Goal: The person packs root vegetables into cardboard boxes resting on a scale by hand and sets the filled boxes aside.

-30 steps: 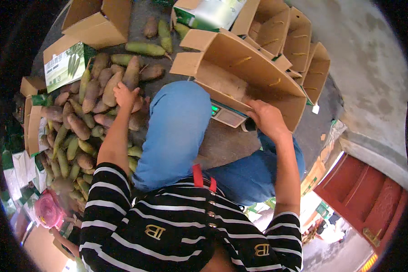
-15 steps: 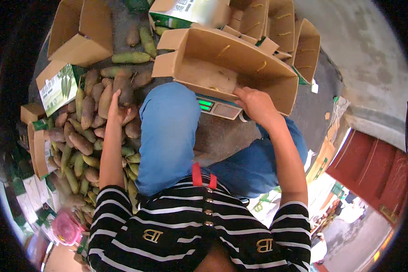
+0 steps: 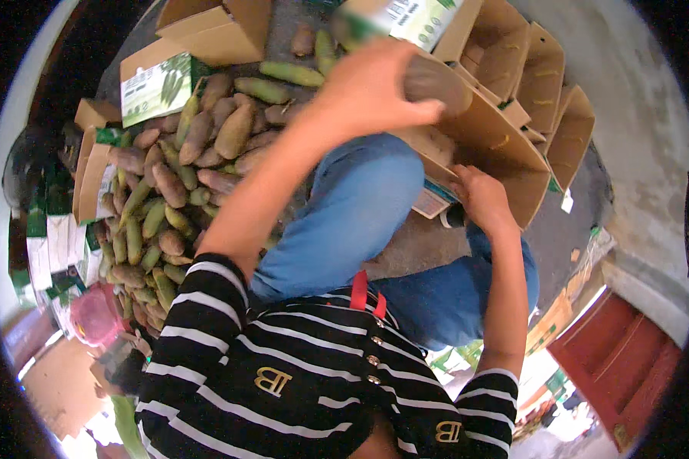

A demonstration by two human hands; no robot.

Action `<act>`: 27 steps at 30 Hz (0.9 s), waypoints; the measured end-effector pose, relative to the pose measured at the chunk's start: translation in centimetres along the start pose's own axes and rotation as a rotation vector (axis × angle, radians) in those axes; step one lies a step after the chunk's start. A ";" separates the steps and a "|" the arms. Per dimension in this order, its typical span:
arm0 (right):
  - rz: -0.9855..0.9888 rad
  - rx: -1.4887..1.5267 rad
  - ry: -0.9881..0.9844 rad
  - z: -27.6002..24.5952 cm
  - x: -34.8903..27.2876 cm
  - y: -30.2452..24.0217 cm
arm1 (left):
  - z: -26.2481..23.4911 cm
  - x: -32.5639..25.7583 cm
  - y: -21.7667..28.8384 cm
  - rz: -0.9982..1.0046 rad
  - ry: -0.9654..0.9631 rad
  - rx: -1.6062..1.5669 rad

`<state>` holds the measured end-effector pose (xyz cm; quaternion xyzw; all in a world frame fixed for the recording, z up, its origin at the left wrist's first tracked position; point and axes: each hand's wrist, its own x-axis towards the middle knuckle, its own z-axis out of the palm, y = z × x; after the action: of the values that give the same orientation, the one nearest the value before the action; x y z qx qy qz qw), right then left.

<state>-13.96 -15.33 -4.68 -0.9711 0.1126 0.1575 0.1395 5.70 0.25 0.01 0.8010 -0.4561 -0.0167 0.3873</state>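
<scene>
Where half a second ago the left hand lay among the heap, now raised: left hand lifted over the open cardboard box, fingers wrapped round one brownish oblong fruit, which is blurred by motion and stands above the box's near rim.

Right hand: pressed against the near wall of the same box by the scale, in much the same place as in both earlier views; fingers curled on the cardboard, gripping or merely steadying cannot be told.

Heap of green and brown oblong fruit: spread on the ground to the left of the blue-trousered knee, no visible gap where one piece has gone.

Printed green-and-white carton: at the heap's far edge, beside a plain open carton.

Row of empty open boxes: behind the box in hand, toward the far right.

Flat printed sheets: stacked along the heap's left edge.

Pink basket: at the heap's near left corner.

Judgement: one piece carried from heap to box, release not yet made; filling of this box under way, contents mostly hidden.
</scene>
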 end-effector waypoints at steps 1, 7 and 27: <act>-0.016 0.016 0.042 0.2 0.0 0.1 | 1.2 0.8 0.9 -0.031 -0.122 0.097; -0.047 -0.009 0.023 -0.2 0.2 -0.3 | 7.9 1.6 0.3 -0.032 -0.514 0.368; 0.003 0.019 -0.057 -0.4 0.0 -0.2 | 2.6 -12.4 -7.9 -0.302 0.079 -0.125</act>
<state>-13.76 -15.26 -4.29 -0.9647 0.1115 0.1843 0.1515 3.13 10.19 -10.89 0.8350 -0.3130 -0.0718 0.4468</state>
